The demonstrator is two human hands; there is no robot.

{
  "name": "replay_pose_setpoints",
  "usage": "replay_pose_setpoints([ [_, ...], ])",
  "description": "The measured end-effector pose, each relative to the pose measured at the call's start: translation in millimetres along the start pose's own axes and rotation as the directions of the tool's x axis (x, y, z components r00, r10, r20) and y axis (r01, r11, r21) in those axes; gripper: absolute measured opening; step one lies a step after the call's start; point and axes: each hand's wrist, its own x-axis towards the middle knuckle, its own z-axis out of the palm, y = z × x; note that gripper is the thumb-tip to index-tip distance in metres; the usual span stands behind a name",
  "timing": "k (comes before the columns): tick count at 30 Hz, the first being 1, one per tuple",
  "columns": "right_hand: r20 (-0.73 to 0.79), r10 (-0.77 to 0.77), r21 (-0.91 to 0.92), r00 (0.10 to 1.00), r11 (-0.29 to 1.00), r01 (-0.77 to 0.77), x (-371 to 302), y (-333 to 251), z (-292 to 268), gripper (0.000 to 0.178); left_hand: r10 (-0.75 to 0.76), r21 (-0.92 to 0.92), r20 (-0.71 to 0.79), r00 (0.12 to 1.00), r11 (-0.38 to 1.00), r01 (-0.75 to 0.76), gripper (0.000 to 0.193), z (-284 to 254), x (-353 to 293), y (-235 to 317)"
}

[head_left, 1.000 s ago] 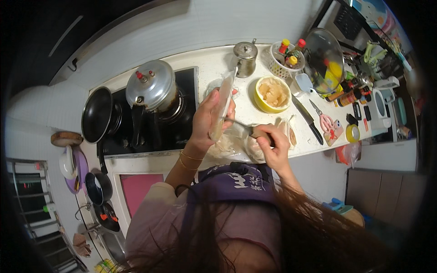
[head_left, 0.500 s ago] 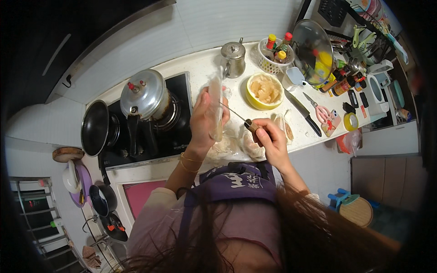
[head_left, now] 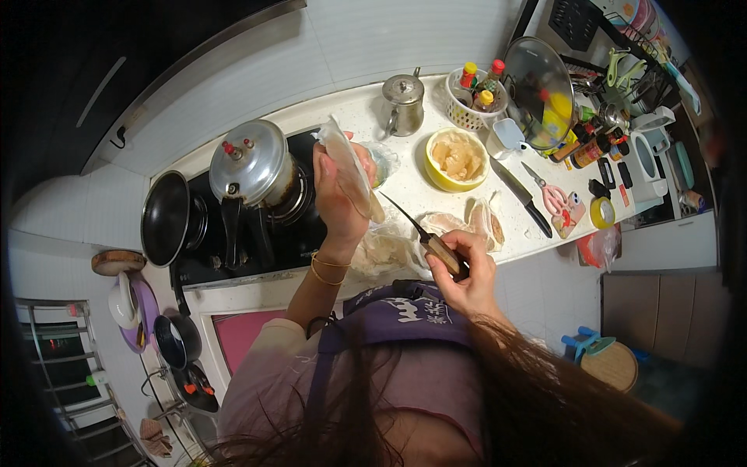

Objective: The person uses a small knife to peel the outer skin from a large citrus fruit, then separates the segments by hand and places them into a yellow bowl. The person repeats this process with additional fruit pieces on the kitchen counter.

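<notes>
My left hand [head_left: 336, 218] is raised over the counter beside the stove and holds a long, pale, limp piece of food [head_left: 350, 167] tilted on edge. Its exact kind does not show. Lower and to the right, my right hand [head_left: 476, 280] grips a thin dark tool with a wooden handle [head_left: 443, 252]. The tool's narrow tip points up and left, a little apart from the pale piece. Beyond it stands a yellow bowl [head_left: 455, 185] of beige paste. Similar pale pieces [head_left: 487, 222] and a clear plastic bag [head_left: 381, 255] lie near the counter's front edge.
Left is a black cooktop [head_left: 299, 241] with a pressure cooker [head_left: 249, 167] and a frying pan [head_left: 164, 218]. A metal pot [head_left: 405, 109] and a bottle basket [head_left: 465, 115] stand behind. Right lie a knife [head_left: 520, 196], pink scissors [head_left: 552, 196] and yellow tape [head_left: 601, 212].
The tool has drawn away from the pale piece, down and toward me, with my right hand. My left hand has shifted left, tilting the piece so its top leans left.
</notes>
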Motion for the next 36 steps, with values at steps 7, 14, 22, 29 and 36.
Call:
replay_pose_setpoints([
  [7, 0.086, 0.084, -0.067, 0.993, 0.995, -0.079, -4, -2, -1, 0.033, 0.034, -0.006, 0.025, 0.999, 0.999, -0.034, 0.041, -4, 0, -1],
  [14, 0.017, 0.021, -0.142, 1.0, 0.99, -0.019, -3, -2, 7, 0.031, 0.081, 0.044, -0.076, 0.994, 0.996, -0.078, 0.04, -6, -5, -4],
  [22, 0.013, 0.049, -0.054, 0.999, 0.997, -0.048, -2, -8, 13, 0.03, 0.179, 0.165, -0.077, 0.981, 0.972, -0.164, 0.044, 0, -3, 0],
  [29, 0.085, 0.002, 0.197, 0.996, 0.98, -0.019, 14, 1, 1, 0.026, -0.367, -0.162, 0.037, 0.93, 0.916, 0.368, 0.04, 12, -10, 3],
  [36, 0.201, -0.162, 0.008, 0.966, 0.986, 0.164, 35, 1, -8, 0.023, -0.467, -0.256, 0.174, 0.867, 0.828, 0.498, 0.039, 16, -15, -3],
])
